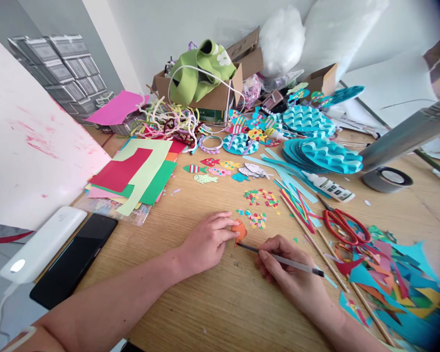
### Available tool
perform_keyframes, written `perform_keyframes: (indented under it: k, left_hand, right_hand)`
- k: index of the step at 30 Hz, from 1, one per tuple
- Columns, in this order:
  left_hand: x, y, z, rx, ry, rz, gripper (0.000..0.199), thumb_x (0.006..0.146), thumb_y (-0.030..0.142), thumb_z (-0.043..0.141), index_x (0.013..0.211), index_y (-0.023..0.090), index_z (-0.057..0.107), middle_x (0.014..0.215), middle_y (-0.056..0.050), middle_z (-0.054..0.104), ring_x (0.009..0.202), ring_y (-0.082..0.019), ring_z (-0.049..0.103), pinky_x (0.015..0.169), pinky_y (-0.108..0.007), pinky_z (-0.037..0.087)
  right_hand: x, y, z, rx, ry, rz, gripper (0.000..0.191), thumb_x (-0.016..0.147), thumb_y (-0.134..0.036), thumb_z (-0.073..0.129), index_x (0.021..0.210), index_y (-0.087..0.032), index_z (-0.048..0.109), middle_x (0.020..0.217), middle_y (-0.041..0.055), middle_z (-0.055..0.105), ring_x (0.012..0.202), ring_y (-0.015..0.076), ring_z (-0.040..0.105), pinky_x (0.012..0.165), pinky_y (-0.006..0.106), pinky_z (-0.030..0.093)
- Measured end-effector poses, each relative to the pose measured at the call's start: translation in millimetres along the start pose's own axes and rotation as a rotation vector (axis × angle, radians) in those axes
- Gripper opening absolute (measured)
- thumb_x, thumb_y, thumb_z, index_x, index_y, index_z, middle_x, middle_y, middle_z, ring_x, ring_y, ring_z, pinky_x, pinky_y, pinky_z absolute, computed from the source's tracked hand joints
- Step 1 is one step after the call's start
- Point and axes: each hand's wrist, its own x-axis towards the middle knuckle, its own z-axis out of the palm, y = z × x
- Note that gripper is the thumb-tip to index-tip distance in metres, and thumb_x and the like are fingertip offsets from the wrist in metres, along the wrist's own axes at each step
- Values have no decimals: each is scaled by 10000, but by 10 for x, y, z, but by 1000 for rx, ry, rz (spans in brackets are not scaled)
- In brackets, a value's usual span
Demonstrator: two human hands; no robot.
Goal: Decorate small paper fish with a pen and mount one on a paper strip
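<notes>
My left hand [212, 239] lies over the wooden table with its fingertips pressed on a small orange paper cutout [241, 231], holding it down. The fingers partly cover the cutout, which looks like a fish. In my right hand [286, 261] is a slim pen [295, 264], gripped between thumb and fingers. Its dark tip touches or almost touches the lower edge of the cutout. Just beyond are small piles of paper confetti [257, 220]. Several decorated paper fish [220, 171] lie in a group farther back.
Red-handled scissors [346, 227], a glue bottle [330, 187], wooden sticks [333, 261] and paper scraps [396, 283] lie on the right. Blue wavy discs [326, 154] are stacked behind. Coloured paper sheets [154, 181], a black phone [75, 259] and a white power bank [44, 244] are on the left.
</notes>
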Motion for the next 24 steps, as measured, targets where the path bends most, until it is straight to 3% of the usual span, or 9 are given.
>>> perform_keyframes:
  k: [24]
  left_hand:
    - [-2, 2, -10, -5, -11, -6, 462, 772, -66, 438, 1089, 160, 686, 1240, -74, 633, 1302, -223, 463, 1097, -420, 411]
  right_hand:
    - [-9, 8, -6, -25, -5, -29, 296, 901, -462, 538, 756, -205, 560, 573, 2, 593, 470, 126, 512, 436, 231, 392]
